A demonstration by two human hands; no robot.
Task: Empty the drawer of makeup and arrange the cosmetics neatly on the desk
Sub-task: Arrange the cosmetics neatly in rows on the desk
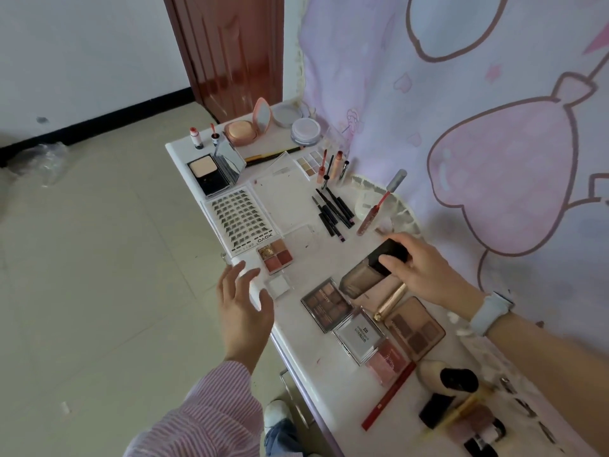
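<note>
R hand (pixel 418 272) pinches black cap of foundation bottle (pixel 365 278), bottle tilted over desk (pixel 296 351) mid-area, base just above pink pouch (pixel 379 296) and beside dark eyeshadow palette (pixel 326 305). L hand (pixel 244 301) spread wide, holds nothing, hovers at desk front edge. Bottle prob glass: heavy-ish, stiff, slick, breakable. Cap grip risky if cap loose; better hold body, fingers on flat sides.

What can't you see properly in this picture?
- Foundation bottle, head view: its black cap is partly covered by the right hand.
- Dark bottles at the lower right: blurred.
- Drawer: out of sight below the desk.
- Small print on the lash card: too small to read.
</note>
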